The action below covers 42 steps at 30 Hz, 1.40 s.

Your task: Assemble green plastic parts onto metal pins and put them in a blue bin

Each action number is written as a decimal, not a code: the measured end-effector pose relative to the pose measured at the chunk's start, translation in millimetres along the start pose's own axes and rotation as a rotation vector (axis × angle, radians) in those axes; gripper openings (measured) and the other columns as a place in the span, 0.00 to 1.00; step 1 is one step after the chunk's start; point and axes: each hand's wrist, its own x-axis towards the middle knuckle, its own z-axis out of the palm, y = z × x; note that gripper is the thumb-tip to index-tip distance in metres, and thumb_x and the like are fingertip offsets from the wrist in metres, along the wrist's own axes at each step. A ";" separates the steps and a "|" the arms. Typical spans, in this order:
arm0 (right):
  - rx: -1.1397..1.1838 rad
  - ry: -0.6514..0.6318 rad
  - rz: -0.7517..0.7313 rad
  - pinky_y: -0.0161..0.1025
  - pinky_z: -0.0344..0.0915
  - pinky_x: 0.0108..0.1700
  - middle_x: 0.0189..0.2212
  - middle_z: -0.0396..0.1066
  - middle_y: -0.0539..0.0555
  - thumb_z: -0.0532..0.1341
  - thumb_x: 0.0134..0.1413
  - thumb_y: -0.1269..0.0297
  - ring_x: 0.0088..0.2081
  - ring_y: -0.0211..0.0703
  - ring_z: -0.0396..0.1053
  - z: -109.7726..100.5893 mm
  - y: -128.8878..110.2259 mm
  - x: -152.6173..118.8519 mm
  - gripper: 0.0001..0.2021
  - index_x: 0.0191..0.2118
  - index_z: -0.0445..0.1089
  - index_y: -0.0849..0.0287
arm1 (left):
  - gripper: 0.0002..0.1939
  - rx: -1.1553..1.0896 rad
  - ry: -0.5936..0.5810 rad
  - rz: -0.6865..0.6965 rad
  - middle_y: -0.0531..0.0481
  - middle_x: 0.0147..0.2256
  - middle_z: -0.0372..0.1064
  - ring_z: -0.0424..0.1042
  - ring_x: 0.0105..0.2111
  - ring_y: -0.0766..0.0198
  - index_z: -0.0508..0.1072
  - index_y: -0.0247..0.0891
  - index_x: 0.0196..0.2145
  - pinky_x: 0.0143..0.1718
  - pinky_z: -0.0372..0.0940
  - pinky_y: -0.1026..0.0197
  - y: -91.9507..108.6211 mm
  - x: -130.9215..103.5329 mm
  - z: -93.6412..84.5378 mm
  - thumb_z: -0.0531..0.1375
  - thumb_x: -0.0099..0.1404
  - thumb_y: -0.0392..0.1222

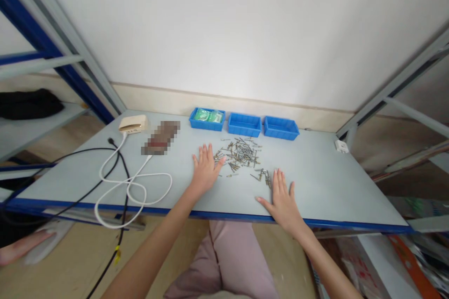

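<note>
My left hand lies palm down on the table with its fingers spread, holding nothing. Its thumb is at the left edge of a loose pile of thin metal pins, which look like rivets or screws; their exact kind is too small to tell. My right hand also rests flat, fingers stretched out and thumb apart. Just left of its fingertips is a small group of brass-toned metal pieces. Beyond the pile stand two blue bins, a middle bin and a right bin.
A left blue bin holds green packets. At the left are a cream box, a pixelated object, a looped white cable and a black cable. A white adapter sits at the right, beside the shelf frame.
</note>
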 end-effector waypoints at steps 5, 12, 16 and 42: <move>0.056 -0.040 -0.055 0.65 0.32 0.59 0.65 0.30 0.67 0.44 0.53 0.38 0.65 0.56 0.32 13.7 -13.0 39.1 0.47 0.64 0.17 0.65 | 0.43 0.039 0.016 0.079 0.28 0.63 0.32 0.32 0.63 0.45 0.40 0.22 0.63 0.61 0.35 0.42 23.4 -24.0 22.9 0.40 0.64 0.62; 0.158 0.001 -0.014 0.60 0.38 0.60 0.65 0.33 0.65 0.39 0.62 0.56 0.65 0.50 0.34 37.9 -29.7 95.0 0.32 0.65 0.27 0.65 | 0.39 -0.149 0.000 0.151 0.31 0.63 0.33 0.32 0.64 0.46 0.40 0.27 0.63 0.61 0.37 0.42 47.5 19.9 39.1 0.40 0.65 0.60; 0.252 0.034 0.002 0.58 0.38 0.61 0.65 0.36 0.65 0.36 0.61 0.62 0.65 0.49 0.34 48.1 -36.9 115.9 0.29 0.65 0.32 0.67 | 0.36 -0.160 -0.018 0.256 0.33 0.63 0.36 0.34 0.64 0.51 0.42 0.28 0.63 0.61 0.38 0.45 57.4 24.2 41.1 0.38 0.66 0.57; 0.514 0.539 0.299 0.49 0.48 0.58 0.56 0.56 0.66 0.40 0.59 0.65 0.59 0.48 0.50 40.9 -38.9 169.4 0.23 0.57 0.55 0.65 | 0.33 -0.338 -0.041 0.209 0.40 0.63 0.43 0.42 0.63 0.59 0.46 0.34 0.62 0.62 0.41 0.51 45.2 59.1 33.2 0.37 0.67 0.58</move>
